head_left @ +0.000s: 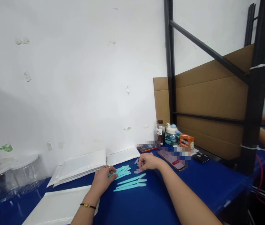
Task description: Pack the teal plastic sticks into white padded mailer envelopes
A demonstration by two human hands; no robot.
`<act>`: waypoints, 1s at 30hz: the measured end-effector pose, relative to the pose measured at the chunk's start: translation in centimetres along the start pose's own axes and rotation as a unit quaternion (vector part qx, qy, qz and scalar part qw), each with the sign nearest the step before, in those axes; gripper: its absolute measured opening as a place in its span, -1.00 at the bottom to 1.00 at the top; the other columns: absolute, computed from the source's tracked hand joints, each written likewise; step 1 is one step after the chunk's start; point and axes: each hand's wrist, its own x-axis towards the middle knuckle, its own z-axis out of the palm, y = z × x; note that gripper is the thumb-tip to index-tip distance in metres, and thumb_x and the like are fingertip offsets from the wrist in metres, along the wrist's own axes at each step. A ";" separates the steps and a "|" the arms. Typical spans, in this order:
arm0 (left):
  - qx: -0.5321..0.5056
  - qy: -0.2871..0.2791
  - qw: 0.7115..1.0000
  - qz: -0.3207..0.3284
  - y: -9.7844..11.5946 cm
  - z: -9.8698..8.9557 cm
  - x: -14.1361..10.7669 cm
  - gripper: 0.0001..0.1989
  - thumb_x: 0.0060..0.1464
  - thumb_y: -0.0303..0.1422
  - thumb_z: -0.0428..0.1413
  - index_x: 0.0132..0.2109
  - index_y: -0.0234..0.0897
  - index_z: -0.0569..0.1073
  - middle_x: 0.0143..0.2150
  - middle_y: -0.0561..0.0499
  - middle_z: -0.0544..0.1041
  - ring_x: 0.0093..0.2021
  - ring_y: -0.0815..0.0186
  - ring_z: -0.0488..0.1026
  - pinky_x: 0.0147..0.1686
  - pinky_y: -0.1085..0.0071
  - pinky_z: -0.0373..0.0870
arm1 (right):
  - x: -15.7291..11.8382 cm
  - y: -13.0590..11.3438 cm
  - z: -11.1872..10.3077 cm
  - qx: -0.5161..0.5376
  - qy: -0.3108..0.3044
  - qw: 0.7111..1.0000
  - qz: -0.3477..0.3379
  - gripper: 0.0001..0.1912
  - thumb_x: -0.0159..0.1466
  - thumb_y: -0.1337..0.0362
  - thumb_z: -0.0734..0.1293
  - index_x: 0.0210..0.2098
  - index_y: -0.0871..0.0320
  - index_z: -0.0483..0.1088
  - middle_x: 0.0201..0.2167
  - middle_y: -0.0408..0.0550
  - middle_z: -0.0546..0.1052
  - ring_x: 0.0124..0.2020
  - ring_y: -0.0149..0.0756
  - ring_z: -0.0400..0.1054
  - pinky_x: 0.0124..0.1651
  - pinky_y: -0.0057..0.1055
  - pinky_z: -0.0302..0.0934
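My left hand (pixel 102 180) rests at the left end of a loose pile of turquoise eyebrow razors (pixel 124 171), thumb and fingers closed on the handles. In front of the pile, several more turquoise razors (pixel 132 185) lie side by side on the blue tabletop, their wider ends to the right. Right of the pile is my right hand (pixel 150 162), its fingertips pinched together among small translucent pieces (pixel 137 171) that look like blade caps. Whatever sits between those fingertips is too small to make out.
White padded mailers (pixel 83 163) lie behind and left, with another mailer (pixel 62 204) in front. Clear lidded jars (pixel 26 175) stand far left. Right are two phones (pixel 172 159), a dark bottle (pixel 160 132), a water jug (pixel 172 136), an orange box (pixel 186 142) and a black rack post (pixel 255 93).
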 end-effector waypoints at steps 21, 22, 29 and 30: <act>0.036 0.014 0.999 -0.010 -0.1 -0.6 0.0 -0.75 -0.03 -0.26 0.09 -0.15 -0.08 0.49 -0.22 0.06 0.54 -0.12 0.23 0.39 -0.16 0.37 0.14 | -0.4 -0.4 -0.2 -0.020 0.068 0.997 -0.027 -0.83 -0.02 0.21 0.43 -0.42 0.13 0.52 -0.40 -0.14 0.48 -0.37 -0.35 0.31 -0.23 -0.45 0.08; 0.026 0.018 1.000 -0.002 0.1 -0.6 -0.1 -0.73 -0.06 -0.25 0.11 -0.15 -0.08 0.48 -0.23 0.07 0.53 -0.13 0.24 0.39 -0.16 0.38 0.14 | -0.4 -0.5 -0.2 -0.008 0.019 0.999 -0.032 -0.81 -0.04 0.19 0.44 -0.42 0.13 0.52 -0.45 -0.16 0.48 -0.42 -0.37 0.31 -0.28 -0.47 0.09; -0.021 -0.051 0.995 0.087 2.8 0.6 -0.8 -0.81 -0.01 -0.18 0.07 -0.28 -0.09 0.51 -0.29 0.10 0.52 -0.19 0.29 0.37 -0.18 0.39 0.11 | -0.1 -1.3 1.3 0.036 -0.131 0.989 -0.054 -0.80 -0.09 0.25 0.46 -0.44 0.16 0.52 -0.57 -0.22 0.44 -0.55 -0.46 0.26 -0.51 -0.58 0.05; -0.014 -0.058 0.994 0.091 2.9 0.7 -0.8 -0.81 0.00 -0.19 0.06 -0.30 -0.10 0.51 -0.30 0.09 0.52 -0.20 0.29 0.37 -0.19 0.40 0.11 | 0.0 -1.4 1.5 0.046 -0.114 0.990 -0.063 -0.81 -0.07 0.25 0.45 -0.43 0.17 0.51 -0.57 -0.21 0.44 -0.55 -0.47 0.26 -0.52 -0.58 0.05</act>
